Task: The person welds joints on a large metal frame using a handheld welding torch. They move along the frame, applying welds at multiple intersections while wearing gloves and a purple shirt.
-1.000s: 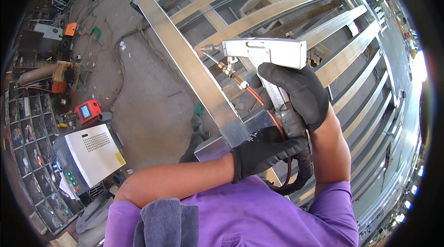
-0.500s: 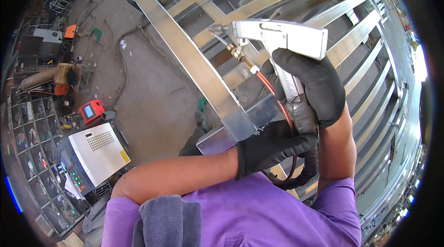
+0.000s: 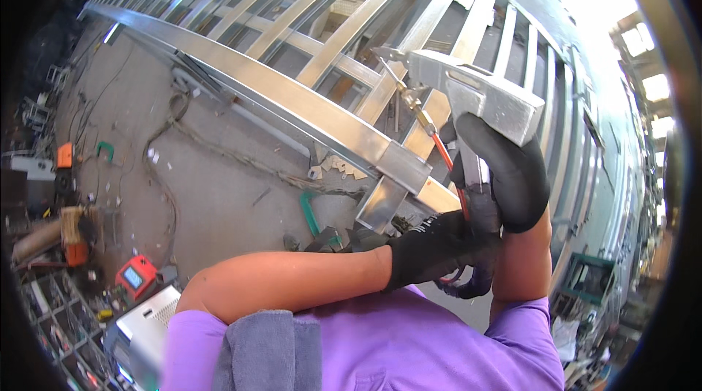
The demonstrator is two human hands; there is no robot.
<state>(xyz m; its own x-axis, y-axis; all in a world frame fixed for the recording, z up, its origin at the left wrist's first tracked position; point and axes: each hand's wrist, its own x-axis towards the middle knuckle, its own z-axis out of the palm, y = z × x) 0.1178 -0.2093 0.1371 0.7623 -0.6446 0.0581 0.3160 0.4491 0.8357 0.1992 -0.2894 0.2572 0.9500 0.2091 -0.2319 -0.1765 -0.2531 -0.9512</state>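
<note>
In my right hand (image 3: pixel 506 175), gloved in black, is a silver-white handheld welding gun (image 3: pixel 486 98), its nozzle pointing to the upper left. The fingers are closed round its handle. My left hand (image 3: pixel 435 250), also in a black glove, is closed about the lower end of the handle, where a dark cable (image 3: pixel 472 285) loops below. A brass fitting (image 3: pixel 415 104) with a thin wire tip runs beside the nozzle, fed by a red tube (image 3: pixel 443 151). Behind the gun lies a large metal frame (image 3: pixel 292 102) of rectangular tubes; the nozzle appears over it, contact cannot be told.
A green clamp (image 3: pixel 309 214) lies near the frame's corner. Cables (image 3: pixel 219 148) trail over the concrete floor. At lower left stand a red box with a screen (image 3: pixel 136 276), a white-topped machine (image 3: pixel 150 321) and a sectioned parts rack (image 3: pixel 55 318).
The view has swung, so more of the frame's far length and the bright right side show. The gun sits slightly lower and farther right in the picture, with both hands still on it.
</note>
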